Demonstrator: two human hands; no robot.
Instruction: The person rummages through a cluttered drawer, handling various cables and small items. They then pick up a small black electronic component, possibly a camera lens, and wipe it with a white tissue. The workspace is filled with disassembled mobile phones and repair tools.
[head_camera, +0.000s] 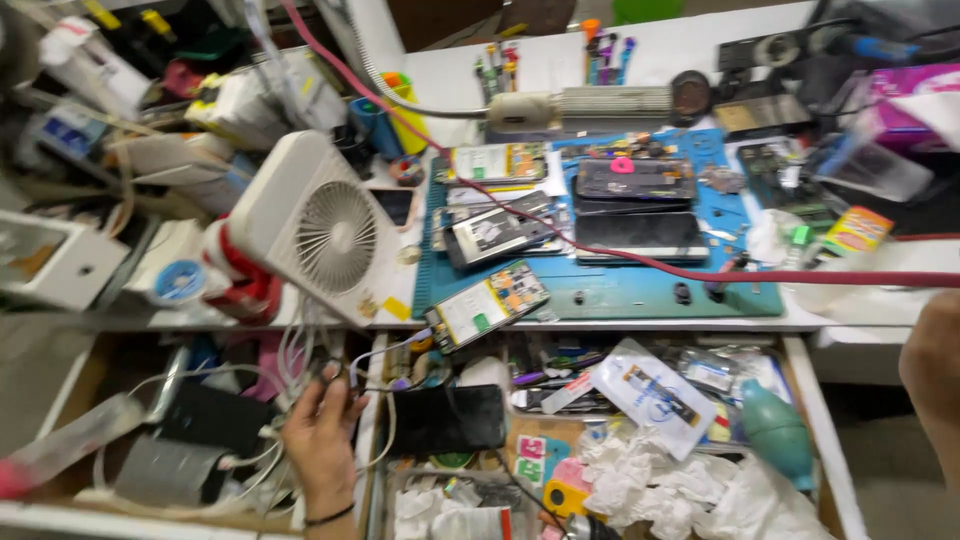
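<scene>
Several white cables (300, 365) hang in a bunch off the desk edge into the left drawer (60, 395), and the left hand (322, 440) is in among them, fingers (335, 385) curled narrow round a few strands, so it's holding cable, not just brushing it. Right hand (935, 375) shows only as a blurred edge at the frame's right side; can't tell if it's open or closed, and it holds nothing visible.

Just beside the left hand, to its right, a dark phone (448, 420) lies face up in the middle drawer. Above the cables sits a white fan (318, 228) on the desk, w/ a blue work mat (600, 290) beyond it carrying opened phones. A red hose (640, 258) runs across the mat.

To do it well, I'd say: pinch one strand, follow it to its plug, ease it out w/o yanking, since the bunch is tangled and near the fan.
</scene>
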